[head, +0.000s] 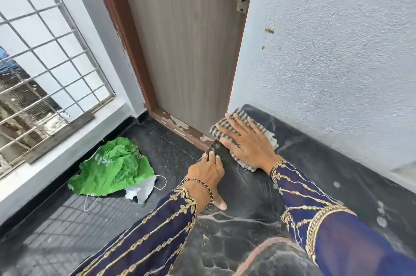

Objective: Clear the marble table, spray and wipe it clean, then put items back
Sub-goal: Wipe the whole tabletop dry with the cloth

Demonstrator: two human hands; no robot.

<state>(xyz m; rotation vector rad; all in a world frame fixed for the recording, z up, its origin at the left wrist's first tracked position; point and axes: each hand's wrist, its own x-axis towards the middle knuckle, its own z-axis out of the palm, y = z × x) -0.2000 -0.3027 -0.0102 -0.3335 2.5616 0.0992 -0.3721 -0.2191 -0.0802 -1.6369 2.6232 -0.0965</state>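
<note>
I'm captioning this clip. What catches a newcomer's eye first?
The right hand pressing flat on a striped cloth at the far corner of the dark marble table, by the door. Then the crumpled green bag on the floor to the left. The left hand rests on the table's edge.

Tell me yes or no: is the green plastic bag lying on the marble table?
No, the green plastic bag lies crumpled on the dark floor below the window, off the marble table.
</note>
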